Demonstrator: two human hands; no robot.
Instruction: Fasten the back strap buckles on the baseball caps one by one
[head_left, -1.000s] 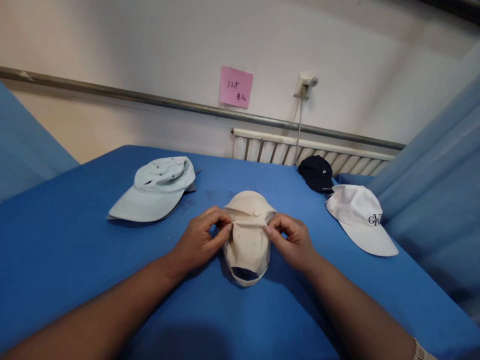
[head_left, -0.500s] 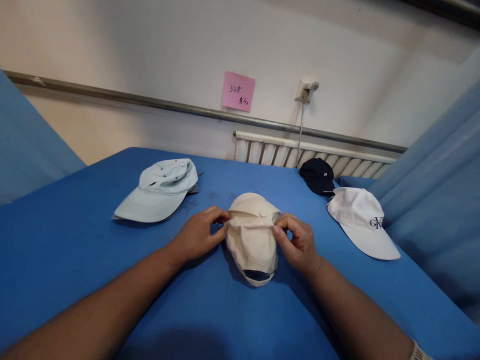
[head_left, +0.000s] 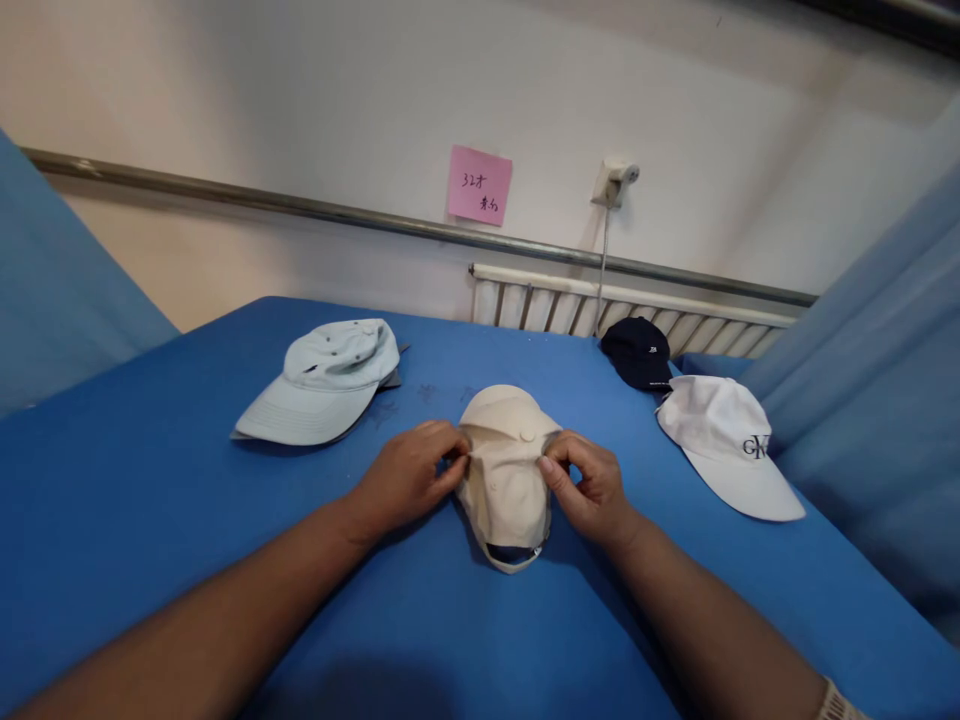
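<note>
We pinch the beige cap (head_left: 504,470) at mid-table (head_left: 150,520): our left hand (head_left: 409,478) grips its left side between thumb and fingertips, our right hand (head_left: 589,485) its right side likewise. A pale blue cap (head_left: 322,385) lies to the left; white cap (head_left: 724,440) and navy cap (head_left: 637,352) to the right.

Pink sticky note (head_left: 480,185) on the far wall is showing handwritten "32" plus some characters I can't make out. White cap (head_left: 726,442) on the right is wearing a dark "CK" logo. Navy cap (head_left: 637,352) behind it has tiny unreadable lettering.
</note>
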